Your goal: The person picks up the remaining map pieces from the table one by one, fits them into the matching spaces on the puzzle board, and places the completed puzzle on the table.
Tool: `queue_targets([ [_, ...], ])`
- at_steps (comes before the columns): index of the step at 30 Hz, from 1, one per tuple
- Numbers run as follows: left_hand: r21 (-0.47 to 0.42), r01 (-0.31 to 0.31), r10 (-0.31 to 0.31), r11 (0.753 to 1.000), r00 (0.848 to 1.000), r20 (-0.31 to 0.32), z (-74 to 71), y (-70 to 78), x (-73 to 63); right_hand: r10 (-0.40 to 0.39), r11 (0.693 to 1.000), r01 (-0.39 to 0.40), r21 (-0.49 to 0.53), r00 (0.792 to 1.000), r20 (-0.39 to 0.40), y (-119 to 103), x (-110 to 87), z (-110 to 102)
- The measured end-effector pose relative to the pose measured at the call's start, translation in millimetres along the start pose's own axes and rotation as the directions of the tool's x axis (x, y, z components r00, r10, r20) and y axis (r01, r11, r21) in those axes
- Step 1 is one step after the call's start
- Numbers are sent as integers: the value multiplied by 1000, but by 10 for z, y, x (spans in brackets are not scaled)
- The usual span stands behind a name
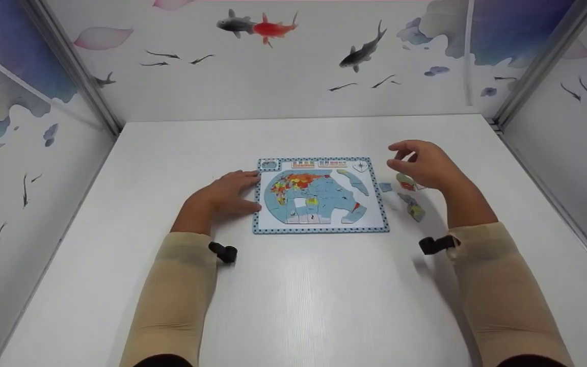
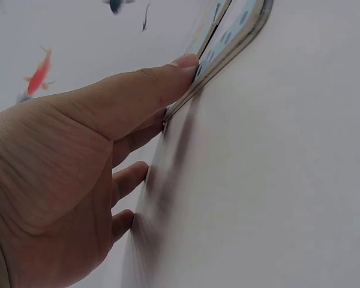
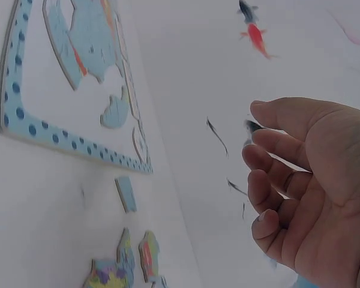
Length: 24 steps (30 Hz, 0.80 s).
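A world-map jigsaw puzzle board (image 1: pixel 319 231) with a blue dotted border lies on the white table. Many of its pieces are fitted, and white gaps show at the right, at the lower middle and in a small square. My left hand (image 1: pixel 230 193) rests at the board's left edge; in the left wrist view the thumb (image 2: pixel 183 63) touches the border, fingers fairly straight. Above the loose pieces right of the board hovers my right hand (image 1: pixel 423 163), fingers loosely bent and holding nothing. Below it lie a small blue piece (image 1: pixel 385 187), a green-and-red piece (image 1: pixel 404 181) and a yellow-purple piece (image 1: pixel 416 212).
White panels painted with fish (image 1: pixel 275 29) stand behind the table (image 1: pixel 298 300) and at both sides. Each wrist carries a black strap mount (image 1: pixel 224 252). In the right wrist view, the loose pieces (image 3: pixel 126 193) lie beyond the board's right border.
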<state>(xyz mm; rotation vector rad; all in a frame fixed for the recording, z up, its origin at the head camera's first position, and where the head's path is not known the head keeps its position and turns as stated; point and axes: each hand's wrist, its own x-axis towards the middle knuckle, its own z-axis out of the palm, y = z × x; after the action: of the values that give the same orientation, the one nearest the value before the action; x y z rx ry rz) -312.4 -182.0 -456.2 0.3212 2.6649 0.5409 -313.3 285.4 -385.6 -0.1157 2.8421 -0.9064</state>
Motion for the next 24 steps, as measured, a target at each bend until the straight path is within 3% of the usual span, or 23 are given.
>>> queue_targets([
  [9, -16, -8, 8, 1000, 1000, -3, 18, -18, 6, 47, 999, -47, -18, 999, 9, 417, -36, -140],
  [24, 14, -26, 25, 1000, 1000, 5, -21, -14, 7, 173, 984, -174, 36, 985, 25, 931, 61, -76],
])
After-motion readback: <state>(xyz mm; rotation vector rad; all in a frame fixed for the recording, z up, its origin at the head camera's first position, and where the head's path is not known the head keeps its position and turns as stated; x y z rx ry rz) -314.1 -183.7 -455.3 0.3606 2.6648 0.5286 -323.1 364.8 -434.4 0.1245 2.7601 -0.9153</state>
